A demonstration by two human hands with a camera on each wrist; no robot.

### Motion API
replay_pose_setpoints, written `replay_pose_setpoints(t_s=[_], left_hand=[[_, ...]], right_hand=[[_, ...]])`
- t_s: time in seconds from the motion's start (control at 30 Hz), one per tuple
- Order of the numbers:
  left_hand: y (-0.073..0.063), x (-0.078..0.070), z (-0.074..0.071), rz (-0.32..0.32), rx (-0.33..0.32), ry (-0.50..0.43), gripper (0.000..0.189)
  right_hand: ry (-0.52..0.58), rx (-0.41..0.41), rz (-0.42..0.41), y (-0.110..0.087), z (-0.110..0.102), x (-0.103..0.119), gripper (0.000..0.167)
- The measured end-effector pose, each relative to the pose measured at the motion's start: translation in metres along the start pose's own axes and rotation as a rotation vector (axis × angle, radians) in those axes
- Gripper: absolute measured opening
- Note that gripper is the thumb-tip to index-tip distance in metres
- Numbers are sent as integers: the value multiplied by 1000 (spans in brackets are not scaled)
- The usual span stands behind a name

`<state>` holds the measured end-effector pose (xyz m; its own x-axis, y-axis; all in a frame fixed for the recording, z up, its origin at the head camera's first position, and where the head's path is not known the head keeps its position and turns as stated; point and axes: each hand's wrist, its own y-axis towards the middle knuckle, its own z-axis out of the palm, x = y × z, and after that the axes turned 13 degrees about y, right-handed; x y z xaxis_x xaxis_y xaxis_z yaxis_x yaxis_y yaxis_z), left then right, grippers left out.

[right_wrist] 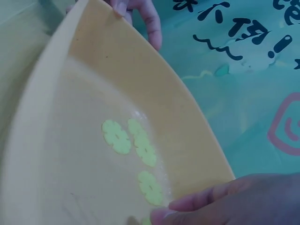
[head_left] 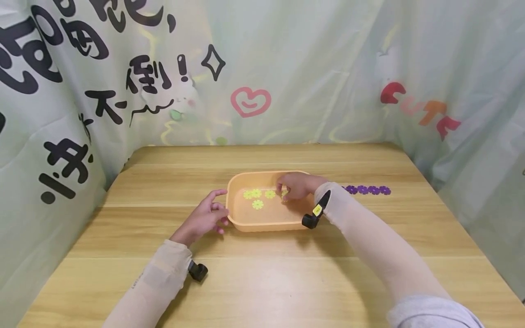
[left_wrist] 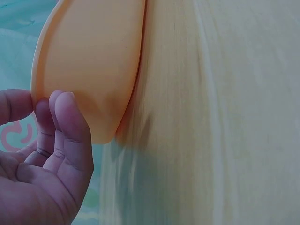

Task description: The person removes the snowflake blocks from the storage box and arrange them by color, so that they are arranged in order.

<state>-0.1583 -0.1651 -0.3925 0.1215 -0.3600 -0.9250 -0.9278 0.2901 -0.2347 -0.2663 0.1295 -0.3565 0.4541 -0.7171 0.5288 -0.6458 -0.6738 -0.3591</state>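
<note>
An orange plastic tray sits on the wooden table. Several flat yellow flower-shaped pieces lie on its floor. My right hand reaches down inside the tray's right half. Its thumb and fingertips pinch another yellow flower-shaped piece, mostly covered by the fingers. At the tray's left end is my left hand, fingers spread and relaxed. In the left wrist view, that hand's fingertips touch the tray's outer wall and rim.
Beyond my right wrist, a row of purple flower-shaped pieces lies on the wooden table, partly hidden by the sleeve. A pale printed curtain hangs behind the table and along both sides.
</note>
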Motion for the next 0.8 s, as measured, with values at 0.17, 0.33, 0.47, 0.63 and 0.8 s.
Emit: replay_pose_setpoints(t_s=[0.17, 0.33, 0.47, 0.63, 0.8], left_hand=[[0, 1, 0, 4, 2, -4, 61], [0, 0, 1, 1, -2, 0, 61], [0, -2, 2, -3, -14, 3, 62], [1, -3, 4, -9, -30, 0, 61], [1, -4, 4, -11, -54, 14, 59]], right_hand=[[42, -13, -76, -12, -2, 0, 21], [109, -71, -131, -26, -5, -1, 29], [121, -119, -179, -34, -6, -4, 33], [155, -163, -211, -44, -8, -8, 34], [232, -201, -193, -55, -7, -13, 36]])
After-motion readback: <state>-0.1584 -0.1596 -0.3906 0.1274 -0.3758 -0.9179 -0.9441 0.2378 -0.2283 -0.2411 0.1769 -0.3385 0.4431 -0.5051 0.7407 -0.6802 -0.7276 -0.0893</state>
